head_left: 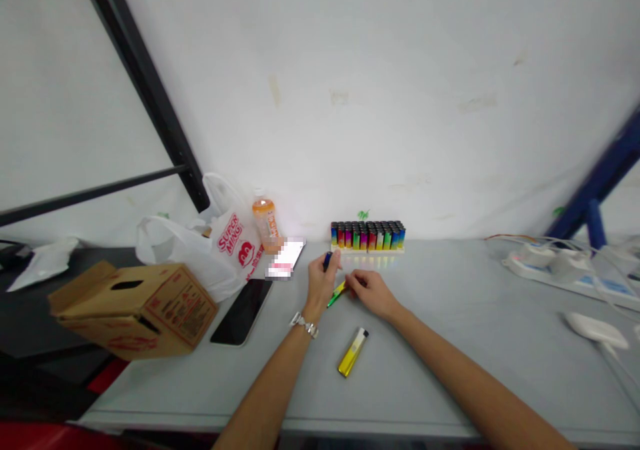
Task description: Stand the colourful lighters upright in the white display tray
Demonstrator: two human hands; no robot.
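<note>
My left hand (pixel 323 280), with a silver bracelet at the wrist, is closed around a dark blue lighter (pixel 327 260), only part of which shows. Fingers of my right hand (pixel 370 290) pinch the upper end of a green and yellow lighter (pixel 338 293), which slants down toward my left wrist. A larger yellow lighter (pixel 353 353) with a pale upper part and black top lies on the table nearer to me, touched by neither hand. Behind my hands, several multicoloured lighters (pixel 373 238) stand upright in rows on a pale holder (pixel 385 251) by the wall.
To the left are a black phone (pixel 243 311), a second phone with a lit screen (pixel 286 260), an orange drink bottle (pixel 266 220), a white plastic bag (pixel 193 253) and a cardboard box (pixel 145 310). A power strip (pixel 575 273) and white charger (pixel 597 330) lie at right on the grey table (pixel 465 343).
</note>
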